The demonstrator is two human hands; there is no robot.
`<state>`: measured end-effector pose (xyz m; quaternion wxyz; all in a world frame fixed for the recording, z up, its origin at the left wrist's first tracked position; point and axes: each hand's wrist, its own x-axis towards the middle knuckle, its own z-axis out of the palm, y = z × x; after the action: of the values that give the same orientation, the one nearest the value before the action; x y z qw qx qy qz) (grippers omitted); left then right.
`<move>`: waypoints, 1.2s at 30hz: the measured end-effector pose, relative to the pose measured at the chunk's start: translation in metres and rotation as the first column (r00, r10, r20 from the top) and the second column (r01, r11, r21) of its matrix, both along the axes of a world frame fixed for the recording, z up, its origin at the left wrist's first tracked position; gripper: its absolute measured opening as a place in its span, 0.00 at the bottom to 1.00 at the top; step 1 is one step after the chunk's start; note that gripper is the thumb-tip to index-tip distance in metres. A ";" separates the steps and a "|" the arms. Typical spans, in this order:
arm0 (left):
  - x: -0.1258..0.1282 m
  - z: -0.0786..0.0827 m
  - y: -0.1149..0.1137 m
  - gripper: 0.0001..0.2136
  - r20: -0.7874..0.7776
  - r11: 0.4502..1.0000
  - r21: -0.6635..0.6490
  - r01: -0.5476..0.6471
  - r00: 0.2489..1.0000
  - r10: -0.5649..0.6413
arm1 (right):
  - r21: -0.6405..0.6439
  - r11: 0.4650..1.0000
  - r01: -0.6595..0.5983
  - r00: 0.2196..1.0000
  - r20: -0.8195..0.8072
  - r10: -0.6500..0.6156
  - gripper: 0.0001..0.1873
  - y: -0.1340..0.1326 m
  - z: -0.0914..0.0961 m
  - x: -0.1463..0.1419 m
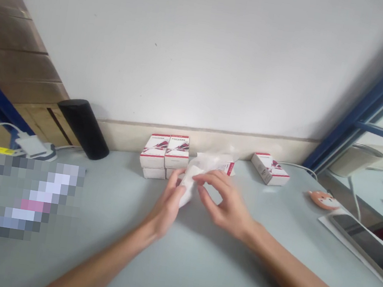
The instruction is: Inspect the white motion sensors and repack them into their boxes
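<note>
The head camera looks down over a pale grey tabletop (pixel 194 268) that meets a white wall (pixel 198 48). Both bare forearms reach in from the lower edge and meet near the middle of the table.

The left hand (pixel 167 207) has its fingers curled up round the lower end of a crumpled white translucent wrapper (pixel 191 182), gripping it just above the surface. The right hand (pixel 225 204) comes in from the other side with its fingers loosely bent. Its fingertips (pixel 200 179) lie against the upper part of the wrapper, but blur hides whether they pinch it or only touch it. The wrapper is thus between the two hands, close in front of the boxes at the wall.

Just behind the left hand is a stack of small white cardboard boxes with red stripes (pixel 166 151), two side by side on top. A similar single white and red box (pixel 270 168) lies well apart to the right, at an angle. A black cylinder (pixel 84 127) leans at the wall on the left, with a white plug adapter (pixel 33 145) and its cable beside it. On the right are a small orange animal-shaped object (pixel 323 200) and a flat dark-screened tablet (pixel 367 244).
</note>
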<state>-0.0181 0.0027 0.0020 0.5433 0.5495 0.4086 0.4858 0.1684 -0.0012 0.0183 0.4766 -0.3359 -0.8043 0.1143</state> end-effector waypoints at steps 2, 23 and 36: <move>0.002 0.001 0.002 0.16 0.117 0.996 -0.051 0.068 0.991 -0.062 | 0.067 0.997 -0.036 0.999 0.040 0.033 0.17 -0.002 0.002 0.001; 0.001 -0.019 0.019 0.28 0.271 0.975 -0.186 0.122 0.960 -0.068 | -0.681 0.600 -0.420 0.848 -0.530 -0.008 0.18 0.017 0.001 0.011; -0.004 -0.009 0.029 0.24 0.006 0.990 0.113 0.079 0.997 -0.080 | -0.561 0.818 -0.125 0.970 -0.243 -0.018 0.18 0.027 -0.008 0.018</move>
<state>-0.0222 0.0314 -0.0073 0.5325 0.5924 0.3555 0.4890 0.1866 0.0256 0.0102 0.4430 -0.4245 -0.6791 0.4030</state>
